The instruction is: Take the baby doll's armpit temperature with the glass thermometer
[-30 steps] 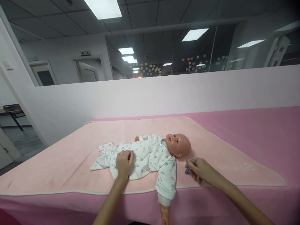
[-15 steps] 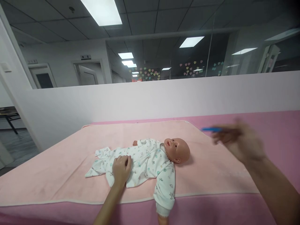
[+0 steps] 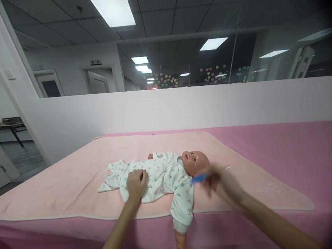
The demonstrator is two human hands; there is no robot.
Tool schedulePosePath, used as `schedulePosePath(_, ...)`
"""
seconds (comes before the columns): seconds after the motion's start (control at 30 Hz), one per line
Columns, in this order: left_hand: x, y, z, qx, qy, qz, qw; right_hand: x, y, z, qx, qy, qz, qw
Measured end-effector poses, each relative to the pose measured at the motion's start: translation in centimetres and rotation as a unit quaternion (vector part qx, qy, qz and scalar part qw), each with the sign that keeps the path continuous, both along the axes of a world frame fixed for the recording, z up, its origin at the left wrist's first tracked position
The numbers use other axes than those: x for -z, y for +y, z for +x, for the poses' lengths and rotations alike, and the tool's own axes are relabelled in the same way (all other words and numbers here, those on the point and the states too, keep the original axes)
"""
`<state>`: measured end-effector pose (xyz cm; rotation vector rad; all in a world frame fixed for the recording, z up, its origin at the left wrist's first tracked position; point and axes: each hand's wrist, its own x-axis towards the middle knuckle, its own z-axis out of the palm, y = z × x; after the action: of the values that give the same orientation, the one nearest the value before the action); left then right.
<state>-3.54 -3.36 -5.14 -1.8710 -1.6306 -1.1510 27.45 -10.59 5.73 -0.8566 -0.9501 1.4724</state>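
Observation:
A baby doll [image 3: 168, 173] in a white printed sleepsuit lies on its back on a pale pink blanket [image 3: 77, 180], head to the right. My left hand [image 3: 136, 185] rests flat on the doll's belly, fingers loosely curled. My right hand [image 3: 220, 181], blurred by motion, is closed on a small blue stick-like object [image 3: 198, 178] whose tip is next to the doll's near shoulder and neck. One doll arm [image 3: 181, 221] hangs over the near edge.
The blanket lies on a table with a darker pink cover [image 3: 285, 148]. A low white partition wall [image 3: 181, 107] runs behind it, with glass panels above. An open doorway and a dark table [image 3: 12, 126] are at the far left.
My right hand swung up and to the right with the blue object, then came back down to the doll's shoulder. My left hand stayed on the doll's belly.

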Motion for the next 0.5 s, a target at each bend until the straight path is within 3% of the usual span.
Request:
schedulePosePath(0.07,0.0,0.0,0.0,0.001,0.000,-0.002,1.000,1.2,-0.4,-0.6,-0.098,-0.065,-0.161,0.980)
schedulePosePath(0.1,0.0,0.0,0.0,0.002,0.000,-0.004,1.000,1.5,-0.4,-0.6,-0.085,-0.067,-0.158,0.982)
schedulePosePath(0.17,0.0,-0.1,0.0,0.004,-0.002,-0.005,1.000,1.7,-0.5,-0.1,0.052,-0.024,-0.017,0.998)
schedulePosePath(0.23,0.0,-0.1,0.0,0.005,-0.004,-0.005,1.000,1.8,-0.8,0.3,0.178,0.032,0.123,0.976)
schedulePosePath(0.27,0.0,-0.1,0.0,0.004,-0.006,-0.004,1.000,2.0,-1.0,0.3,0.181,0.038,0.137,0.973)
schedulePosePath(0.3,0.0,-0.1,0.0,0.004,-0.006,-0.003,1.000,2.2,-1.3,0.2,0.131,0.016,0.106,0.986)
schedulePosePath(0.37,0.1,-0.1,-0.1,0.004,-0.005,-0.003,1.000,2.1,-1.7,0.1,-0.052,-0.079,-0.018,0.995)
schedulePosePath(0.4,0.1,-0.1,-0.1,0.003,-0.005,-0.004,1.000,1.8,-1.7,0.1,-0.102,-0.116,-0.053,0.987)
schedulePosePath(0.43,0.1,-0.1,-0.1,0.002,-0.005,-0.005,1.000,1.1,-1.6,0.3,-0.091,-0.124,-0.037,0.987)
schedulePosePath(0.5,0.2,0.0,-0.2,0.000,-0.004,-0.009,1.000,-0.6,-1.3,0.8,0.072,-0.069,0.100,0.990)
